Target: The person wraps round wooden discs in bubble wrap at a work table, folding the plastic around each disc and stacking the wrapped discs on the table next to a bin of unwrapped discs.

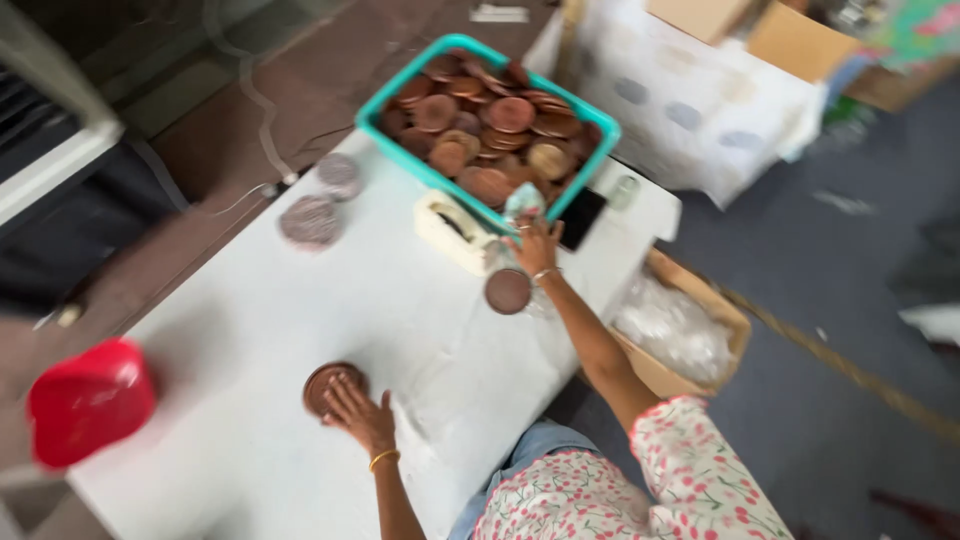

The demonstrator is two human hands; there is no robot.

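Note:
My left hand (pixel 360 415) rests flat on the white table (pixel 250 330), fingers touching a round brown disc (pixel 330 385). My right hand (pixel 535 245) reaches forward and grips a pale green cloth (pixel 523 203) at the near edge of a teal basket (pixel 400 140) heaped with several round brown discs (pixel 495 125). Another brown disc (pixel 508 291) lies on the table just below my right wrist. The picture is blurred by motion.
A white tape dispenser (pixel 455 230) sits by the basket, a black phone (pixel 580 217) next to it. Two round patterned lids (pixel 312 220) lie at the table's far left. A red container (pixel 90 400) sits at the left. A cardboard box with clear plastic (pixel 675 330) stands to the right.

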